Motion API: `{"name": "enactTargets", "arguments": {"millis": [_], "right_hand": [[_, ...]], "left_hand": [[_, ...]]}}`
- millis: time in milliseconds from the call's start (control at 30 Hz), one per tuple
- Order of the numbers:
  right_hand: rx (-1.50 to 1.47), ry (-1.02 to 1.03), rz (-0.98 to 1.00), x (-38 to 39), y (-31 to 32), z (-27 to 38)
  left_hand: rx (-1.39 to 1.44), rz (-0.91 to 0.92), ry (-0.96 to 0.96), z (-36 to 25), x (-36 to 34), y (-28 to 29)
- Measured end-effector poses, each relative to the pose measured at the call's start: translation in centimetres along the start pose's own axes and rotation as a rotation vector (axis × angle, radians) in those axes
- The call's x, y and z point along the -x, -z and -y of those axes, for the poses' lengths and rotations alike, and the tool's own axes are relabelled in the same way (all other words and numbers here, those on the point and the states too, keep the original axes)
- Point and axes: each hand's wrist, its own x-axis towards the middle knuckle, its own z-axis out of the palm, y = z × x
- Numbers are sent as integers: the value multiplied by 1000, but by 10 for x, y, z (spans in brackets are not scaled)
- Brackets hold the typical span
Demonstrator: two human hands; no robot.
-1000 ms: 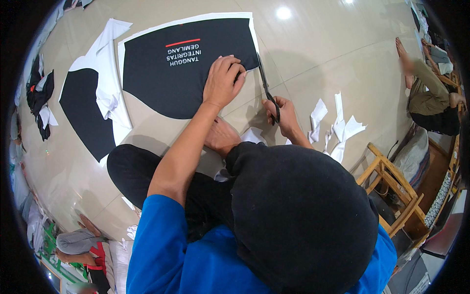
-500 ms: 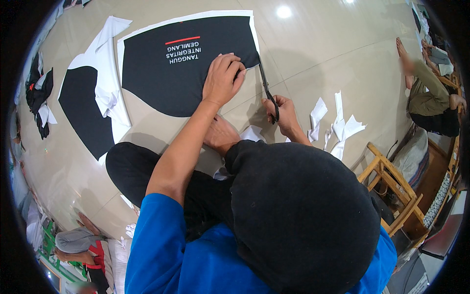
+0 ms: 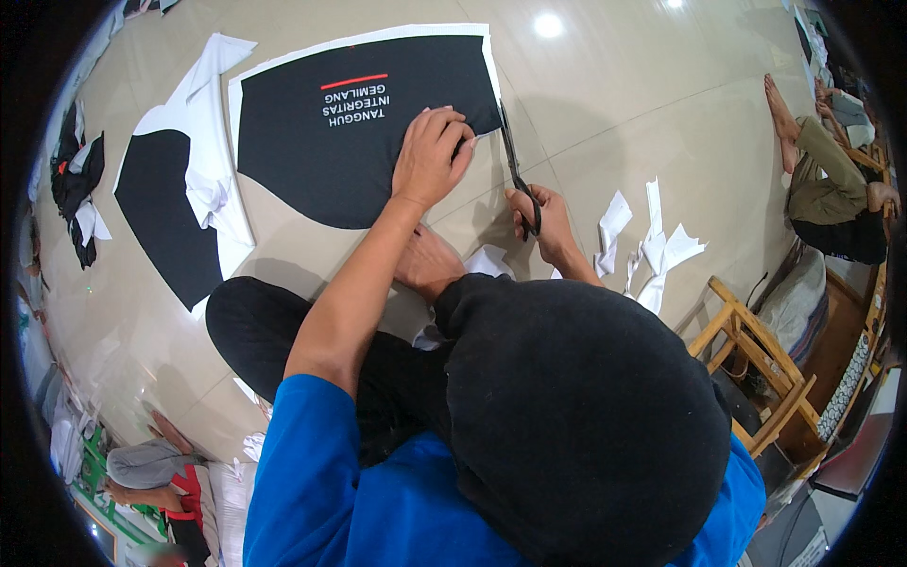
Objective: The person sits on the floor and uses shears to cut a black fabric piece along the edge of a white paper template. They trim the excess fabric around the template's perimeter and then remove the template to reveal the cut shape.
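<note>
My left hand (image 3: 430, 151) lies open on a black fabric piece (image 3: 312, 161) with white edging, upside-down white print and a red line, pressing near its right side. My right hand (image 3: 539, 213) grips black scissors (image 3: 515, 165); the long blades lie along the right edge of that piece, by its lower corner. A bare foot (image 3: 425, 260) shows under my left forearm. Left of these lies a second black piece (image 3: 165, 208), with rumpled white fabric (image 3: 213, 142) over part of it.
White scraps (image 3: 661, 246) lie right of my right hand on the tiled floor (image 3: 614, 94). A wooden frame (image 3: 756, 350) stands at lower right. Other people (image 3: 822, 180) sit at the right and lower left (image 3: 151, 472). Dark fabric (image 3: 76, 180) lies at far left.
</note>
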Motion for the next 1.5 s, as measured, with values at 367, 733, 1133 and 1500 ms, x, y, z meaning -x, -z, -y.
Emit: {"name": "enactTargets", "arguments": {"millis": [367, 733, 1133, 1500], "right_hand": [[10, 33, 2, -20, -4, 8], [32, 64, -2, -21, -3, 5], [40, 72, -10, -30, -10, 21], [39, 94, -18, -37, -11, 22]], "left_hand": [[22, -15, -10, 1, 1, 0], [22, -19, -11, 0, 0, 0], [31, -20, -13, 1, 1, 1], [28, -26, -4, -1, 0, 1]]}}
